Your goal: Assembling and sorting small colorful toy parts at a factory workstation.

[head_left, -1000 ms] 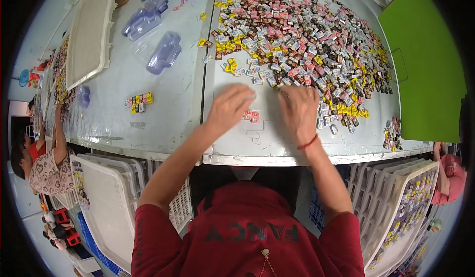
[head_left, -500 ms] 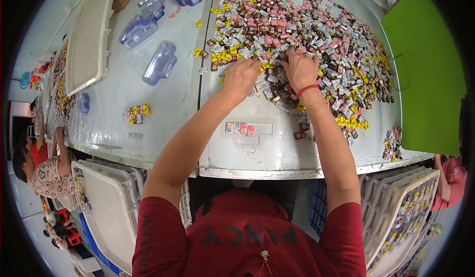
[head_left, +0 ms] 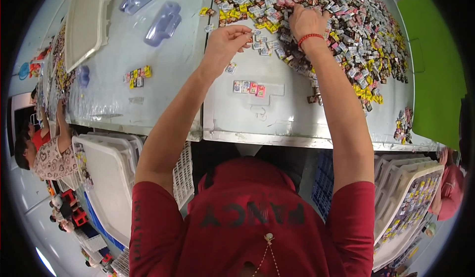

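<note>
A big heap of small box-shaped pieces, in pink, brown, white and yellow, spreads over the right-hand table. My right hand, with a red beaded bracelet, reaches into its left part; its fingertips are hidden among the pieces. Left of the heap, my left hand is closed in a pinch, with a small brown piece at its fingertips. Several loose white-and-blue pieces lie beside these fingers. Nearer me, a short row of white and pink pieces lies along a stepped outline drawn on the table.
Clear plastic trays and a small group of pieces lie on the left-hand table. A white tray stands beyond them. Stacked white trays flank me below the table edge. A green panel borders the right. Other people work at the sides.
My left hand has drawn away from the heap's edge, and its fingers now pinch together. My right hand has reached farther into the heap. The whole view has shifted.
</note>
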`<state>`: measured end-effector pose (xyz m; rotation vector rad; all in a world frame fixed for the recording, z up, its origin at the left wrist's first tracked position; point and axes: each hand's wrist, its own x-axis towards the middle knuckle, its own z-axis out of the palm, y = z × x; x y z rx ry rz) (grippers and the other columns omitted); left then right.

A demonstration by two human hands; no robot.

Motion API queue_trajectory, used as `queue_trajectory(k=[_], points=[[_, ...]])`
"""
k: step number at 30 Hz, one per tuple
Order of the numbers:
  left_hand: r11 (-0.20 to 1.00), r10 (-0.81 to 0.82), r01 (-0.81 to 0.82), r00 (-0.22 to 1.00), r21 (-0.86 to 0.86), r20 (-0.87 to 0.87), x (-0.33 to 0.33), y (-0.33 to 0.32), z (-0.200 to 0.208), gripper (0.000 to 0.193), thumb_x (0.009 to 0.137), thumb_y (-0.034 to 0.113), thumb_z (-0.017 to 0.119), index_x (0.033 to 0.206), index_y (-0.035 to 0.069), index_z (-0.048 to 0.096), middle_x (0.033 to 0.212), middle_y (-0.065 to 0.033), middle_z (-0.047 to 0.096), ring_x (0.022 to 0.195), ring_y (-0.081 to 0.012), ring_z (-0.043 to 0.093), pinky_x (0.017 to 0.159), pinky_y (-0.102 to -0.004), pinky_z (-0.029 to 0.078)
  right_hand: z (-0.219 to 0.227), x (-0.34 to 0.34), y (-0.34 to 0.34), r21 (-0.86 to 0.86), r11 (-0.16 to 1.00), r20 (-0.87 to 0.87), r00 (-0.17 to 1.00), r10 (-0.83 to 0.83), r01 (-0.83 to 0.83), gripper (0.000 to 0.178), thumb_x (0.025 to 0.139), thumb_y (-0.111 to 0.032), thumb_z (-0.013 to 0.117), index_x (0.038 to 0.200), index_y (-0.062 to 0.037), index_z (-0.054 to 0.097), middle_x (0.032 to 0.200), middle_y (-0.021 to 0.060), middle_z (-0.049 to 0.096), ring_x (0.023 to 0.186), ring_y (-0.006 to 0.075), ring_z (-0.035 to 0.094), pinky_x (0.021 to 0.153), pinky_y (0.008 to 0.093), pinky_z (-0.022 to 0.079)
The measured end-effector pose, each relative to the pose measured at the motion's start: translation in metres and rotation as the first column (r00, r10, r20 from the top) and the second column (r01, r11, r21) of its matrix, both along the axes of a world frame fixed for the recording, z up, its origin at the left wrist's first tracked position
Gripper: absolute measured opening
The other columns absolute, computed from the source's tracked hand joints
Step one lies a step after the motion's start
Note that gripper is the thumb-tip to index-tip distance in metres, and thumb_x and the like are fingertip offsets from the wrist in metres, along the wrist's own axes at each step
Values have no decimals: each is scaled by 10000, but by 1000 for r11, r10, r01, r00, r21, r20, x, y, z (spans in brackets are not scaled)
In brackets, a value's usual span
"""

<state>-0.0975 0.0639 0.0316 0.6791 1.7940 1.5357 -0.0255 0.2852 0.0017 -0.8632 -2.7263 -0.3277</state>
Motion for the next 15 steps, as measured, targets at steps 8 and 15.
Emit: queue_trajectory(k=[8,15], points=[[999,-54,54,995,1,86,49,-46,5,329,838,68,673,1151,-7,602,953,-55,673,858,-90,622,788,-223,484,22,76,-34,-170,939,-447,873,196,-298,112,861,-194,621,933,-126,675,863,63,693,809,240,638,841,399,406],[993,-4,83,717,81,-697,92,-63,-4,163,767,110,744,904,65,668,938,-41,677,785,-168,647,744,-274,506,26,185,-143,-290,875,-339,897,284,-387,173,784,-103,702,946,-97,645,817,43,649,815,230,606,923,433,390]])
